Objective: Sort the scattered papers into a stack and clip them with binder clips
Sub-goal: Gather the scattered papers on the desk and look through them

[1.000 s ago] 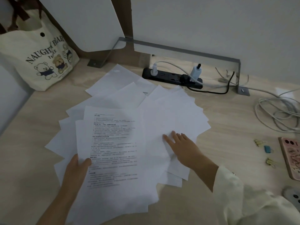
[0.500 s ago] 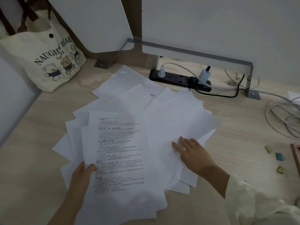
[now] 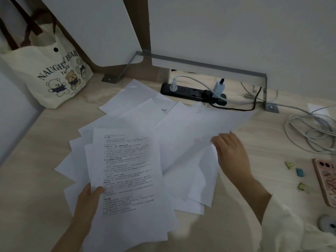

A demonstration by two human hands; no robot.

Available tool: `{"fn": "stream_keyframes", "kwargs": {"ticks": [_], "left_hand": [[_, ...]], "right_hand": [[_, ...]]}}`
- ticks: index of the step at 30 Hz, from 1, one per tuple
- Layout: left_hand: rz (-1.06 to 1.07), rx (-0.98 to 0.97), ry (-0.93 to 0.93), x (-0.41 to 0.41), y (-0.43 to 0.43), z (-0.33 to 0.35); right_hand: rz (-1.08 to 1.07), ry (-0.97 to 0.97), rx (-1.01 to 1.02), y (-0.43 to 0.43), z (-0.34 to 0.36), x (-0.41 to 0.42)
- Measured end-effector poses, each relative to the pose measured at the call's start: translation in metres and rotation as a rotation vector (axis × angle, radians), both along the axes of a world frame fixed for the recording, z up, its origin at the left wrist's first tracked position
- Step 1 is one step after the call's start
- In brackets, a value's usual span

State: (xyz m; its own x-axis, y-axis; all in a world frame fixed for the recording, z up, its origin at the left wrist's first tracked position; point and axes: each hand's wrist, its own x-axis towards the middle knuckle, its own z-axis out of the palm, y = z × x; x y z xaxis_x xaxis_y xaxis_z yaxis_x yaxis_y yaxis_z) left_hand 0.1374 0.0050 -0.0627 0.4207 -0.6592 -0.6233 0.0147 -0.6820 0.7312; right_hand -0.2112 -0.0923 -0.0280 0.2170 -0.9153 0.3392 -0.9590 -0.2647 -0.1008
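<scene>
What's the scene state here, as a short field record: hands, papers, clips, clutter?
left hand: left hand grips the printed sheet at its left edge, thumb on top
right hand: right hand grips the edge of a blank sheet
papers: papers fanned loose on the desk, not yet stacked
binder clips: binder clips, three, loose to the right of the papers, none on paper
other: phone, power strip, cables, tote bag
</scene>
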Motion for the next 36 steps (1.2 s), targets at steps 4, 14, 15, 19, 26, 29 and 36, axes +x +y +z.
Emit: {"fn": "stream_keyframes", "kwargs": {"ticks": [4, 14, 15, 19, 26, 29, 36], "left_hand": [[-0.010, -0.024, 0.029, -0.010, 0.004, 0.007], [-0.035, -0.092, 0.110, -0.034, 0.008, 0.023], [-0.035, -0.091, 0.119, -0.034, 0.008, 0.023], [-0.045, -0.087, 0.171, -0.034, 0.012, 0.025], [-0.054, -0.103, 0.136, -0.029, 0.022, 0.017], [-0.058, -0.089, 0.119, -0.025, 0.027, 0.011], [-0.081, -0.066, 0.100, -0.024, 0.034, -0.002]], "right_hand": [[-0.091, -0.111, -0.143, -0.001, 0.044, 0.003], [-0.296, -0.893, 0.065, 0.019, 0.143, 0.007], [-0.321, -1.000, 0.091, 0.021, 0.146, 0.007], [-0.466, -1.191, 0.279, 0.026, 0.129, 0.002], [-0.630, -0.974, 0.505, 0.054, 0.027, -0.011], [-0.684, -0.926, 0.567, 0.066, -0.004, -0.014], [-0.741, -0.713, 0.884, 0.088, -0.033, -0.024]]}}
